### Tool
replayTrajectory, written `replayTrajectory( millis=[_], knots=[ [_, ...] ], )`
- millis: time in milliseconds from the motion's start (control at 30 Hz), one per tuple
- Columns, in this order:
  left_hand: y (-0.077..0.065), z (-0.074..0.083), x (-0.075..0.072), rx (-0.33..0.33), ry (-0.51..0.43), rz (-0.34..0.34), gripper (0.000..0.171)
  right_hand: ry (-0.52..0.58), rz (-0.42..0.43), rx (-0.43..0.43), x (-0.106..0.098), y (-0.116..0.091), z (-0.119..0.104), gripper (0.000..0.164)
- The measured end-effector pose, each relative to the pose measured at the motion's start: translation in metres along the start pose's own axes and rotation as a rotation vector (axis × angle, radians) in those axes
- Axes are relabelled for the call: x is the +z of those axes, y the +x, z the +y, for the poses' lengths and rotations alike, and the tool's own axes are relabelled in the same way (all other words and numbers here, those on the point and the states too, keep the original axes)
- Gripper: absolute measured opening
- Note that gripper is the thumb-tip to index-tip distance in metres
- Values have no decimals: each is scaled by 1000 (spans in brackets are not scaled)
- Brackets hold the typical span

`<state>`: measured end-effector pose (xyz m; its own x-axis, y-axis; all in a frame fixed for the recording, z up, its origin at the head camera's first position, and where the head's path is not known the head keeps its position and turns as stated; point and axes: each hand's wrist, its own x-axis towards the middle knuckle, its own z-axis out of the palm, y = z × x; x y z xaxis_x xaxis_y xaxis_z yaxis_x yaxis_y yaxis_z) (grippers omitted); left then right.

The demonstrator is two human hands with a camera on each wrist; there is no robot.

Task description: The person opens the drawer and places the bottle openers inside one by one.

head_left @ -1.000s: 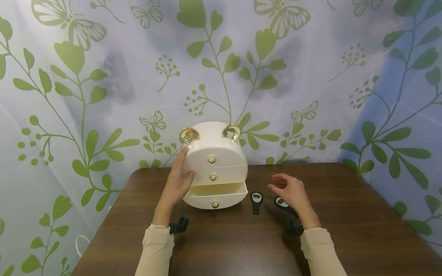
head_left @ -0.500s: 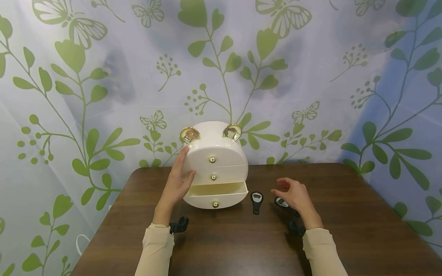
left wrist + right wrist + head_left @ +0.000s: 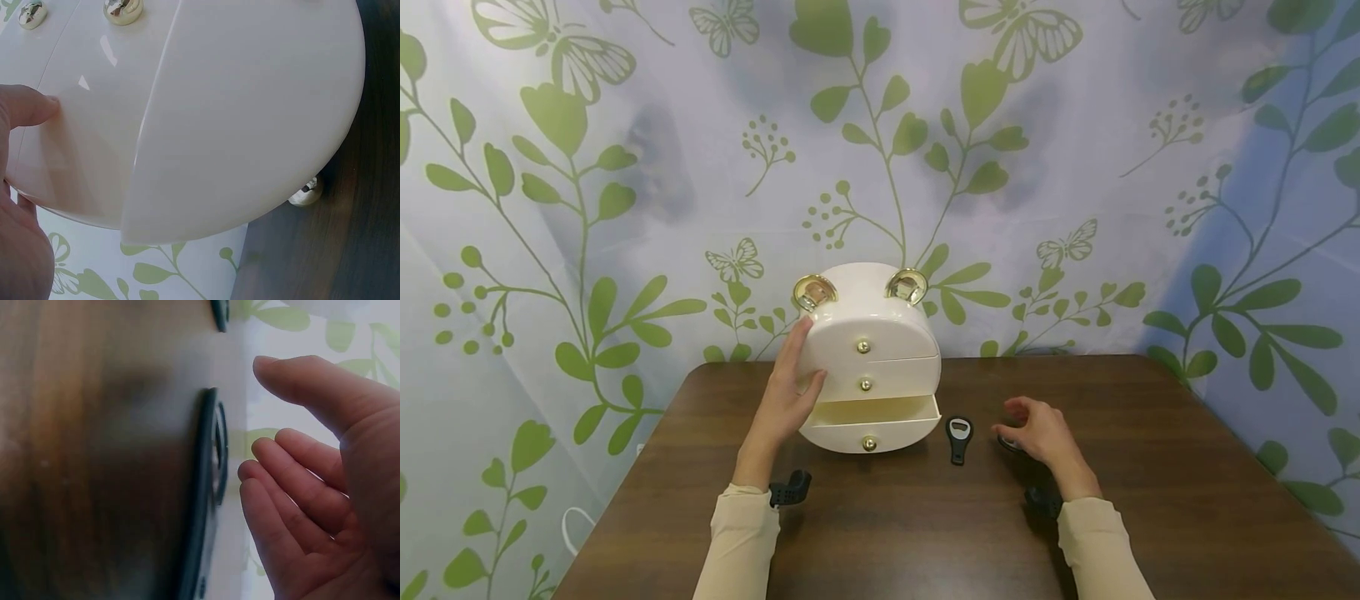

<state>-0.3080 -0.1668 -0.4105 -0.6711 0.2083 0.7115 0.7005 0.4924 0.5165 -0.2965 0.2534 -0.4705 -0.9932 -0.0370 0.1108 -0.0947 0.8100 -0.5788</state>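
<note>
A white drawer box (image 3: 880,333) with gold knobs and two gold ears stands on the table, its bottom drawer (image 3: 850,437) pulled out. My left hand (image 3: 782,404) rests against its left side, with the thumb on the front. In the left wrist view the thumb (image 3: 34,106) touches the glossy front, and the other fingers are mostly hidden behind the edge. My right hand (image 3: 1041,433) hovers, holding nothing, over a black bottle opener (image 3: 201,500) and partly covers it in the head view. Another bottle opener (image 3: 958,439) lies between that hand and the box.
The dark wooden table (image 3: 910,533) reaches back to a curtain (image 3: 715,167) printed with green leaves and butterflies. A black wrist mount (image 3: 790,488) sits on the left wrist, and another (image 3: 1042,502) on the right.
My right hand has moved slightly right and lower over the nearer bottle opener, covering more of it. My left hand and the drawer box stay as they were.
</note>
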Motion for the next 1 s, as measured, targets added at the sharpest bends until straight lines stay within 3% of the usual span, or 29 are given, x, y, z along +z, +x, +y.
replayTrajectory(
  millis=[1000],
  knots=[
    [0, -3, 1, 13, -1, 7, 83, -9, -50, -24, 3, -1, 6, 53]
  ],
)
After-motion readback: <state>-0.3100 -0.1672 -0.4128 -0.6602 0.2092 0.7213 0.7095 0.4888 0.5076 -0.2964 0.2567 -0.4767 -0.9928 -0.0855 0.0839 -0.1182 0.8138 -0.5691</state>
